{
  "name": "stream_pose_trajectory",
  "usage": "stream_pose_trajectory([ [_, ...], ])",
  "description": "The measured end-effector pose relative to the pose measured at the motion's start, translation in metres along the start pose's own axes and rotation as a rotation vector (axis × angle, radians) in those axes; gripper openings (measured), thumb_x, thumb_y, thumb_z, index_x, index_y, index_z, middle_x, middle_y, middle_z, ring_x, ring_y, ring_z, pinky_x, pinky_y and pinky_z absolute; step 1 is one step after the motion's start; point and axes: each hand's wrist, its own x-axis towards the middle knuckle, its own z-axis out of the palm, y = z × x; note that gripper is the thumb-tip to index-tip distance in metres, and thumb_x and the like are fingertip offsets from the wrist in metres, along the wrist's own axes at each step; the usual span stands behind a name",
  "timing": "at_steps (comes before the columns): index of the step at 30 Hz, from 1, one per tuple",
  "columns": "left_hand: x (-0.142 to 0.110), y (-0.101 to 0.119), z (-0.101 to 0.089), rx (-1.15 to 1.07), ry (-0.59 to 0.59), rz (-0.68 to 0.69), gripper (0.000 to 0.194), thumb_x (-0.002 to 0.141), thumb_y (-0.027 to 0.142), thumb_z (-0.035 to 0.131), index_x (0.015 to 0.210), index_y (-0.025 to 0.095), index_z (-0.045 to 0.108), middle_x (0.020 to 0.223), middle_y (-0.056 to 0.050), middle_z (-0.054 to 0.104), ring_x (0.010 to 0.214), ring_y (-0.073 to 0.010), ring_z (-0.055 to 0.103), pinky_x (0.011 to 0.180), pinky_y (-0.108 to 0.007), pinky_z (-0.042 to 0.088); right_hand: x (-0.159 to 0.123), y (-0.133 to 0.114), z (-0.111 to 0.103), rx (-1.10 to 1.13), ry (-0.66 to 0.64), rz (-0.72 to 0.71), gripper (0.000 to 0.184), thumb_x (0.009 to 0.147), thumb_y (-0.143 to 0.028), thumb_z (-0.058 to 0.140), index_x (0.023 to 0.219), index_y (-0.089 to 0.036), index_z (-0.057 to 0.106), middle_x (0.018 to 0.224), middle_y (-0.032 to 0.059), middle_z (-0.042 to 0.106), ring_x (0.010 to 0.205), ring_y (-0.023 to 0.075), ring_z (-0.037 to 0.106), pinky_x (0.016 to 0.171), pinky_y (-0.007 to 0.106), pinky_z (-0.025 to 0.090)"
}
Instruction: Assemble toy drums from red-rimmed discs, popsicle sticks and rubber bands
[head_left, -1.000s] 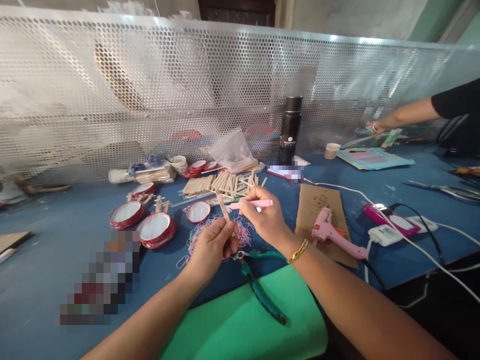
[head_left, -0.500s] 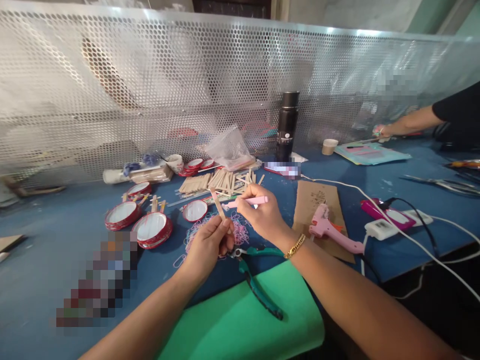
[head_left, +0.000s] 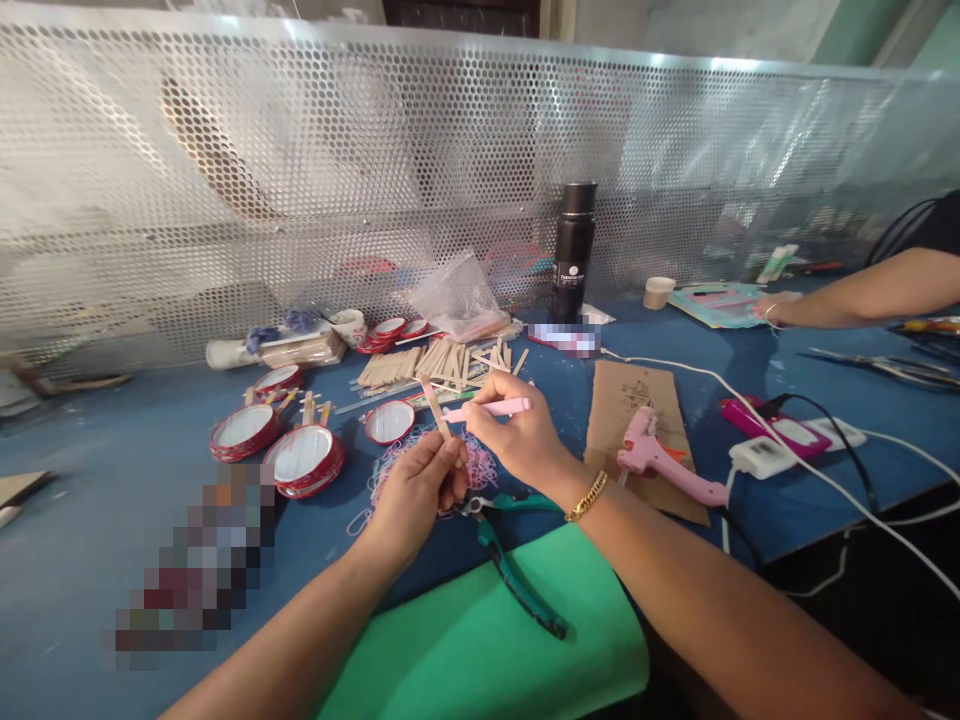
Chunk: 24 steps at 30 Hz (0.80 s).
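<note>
1. Change since the earlier frame: the pink pen has shifted slightly left, its tip now at the wooden stick; a co-worker's hand has come down onto the pastel sheets.
2. My left grip is closed on the stick's lower part, thumb over it, upper end free and tilted left.
3. My right grip pinches the pen near its tip, barrel almost level. Whether tip touches wood, I cannot tell.
4. Stick position: raised above the coloured loops, in front of the stick pile; pliers lie nearer me.
5. Technique, my judgement: keep the left thumb firm so the narrow wood doesn't twist; use light, even strokes along the grain; brace the hands together, since slipping off the edge seems the likeliest fault.
</note>
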Motion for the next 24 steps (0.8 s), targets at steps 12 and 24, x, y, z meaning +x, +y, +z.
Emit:
stream_pose_trajectory([
  [12,0.0002,0.0036,-0.0014,0.028,0.043,0.012,0.046,0.082,0.064,0.068,0.073,0.021,0.057,0.050,0.004,0.056,0.044,-0.0087,0.040,0.045,-0.021,0.029,-0.0002,-0.0015,0.0006,0.022,-0.009,-0.007,0.019,0.083,-0.026,0.063,0.067,-0.024,0.051,0.062,-0.0043,0.054,0.059,0.0144,0.049,0.058,0.028,0.038],
  [24,0.0007,0.0034,0.0001,0.014,0.042,0.008,0.047,0.081,0.066,0.069,0.073,0.021,0.057,0.050,0.004,0.056,0.043,-0.0091,0.040,0.045,-0.022,0.028,-0.0009,-0.0015,0.0020,0.014,-0.011,-0.011,0.019,0.083,-0.026,0.064,0.068,-0.024,0.052,0.063,-0.0038,0.056,0.061,0.0153,0.051,0.059,0.027,0.040],
])
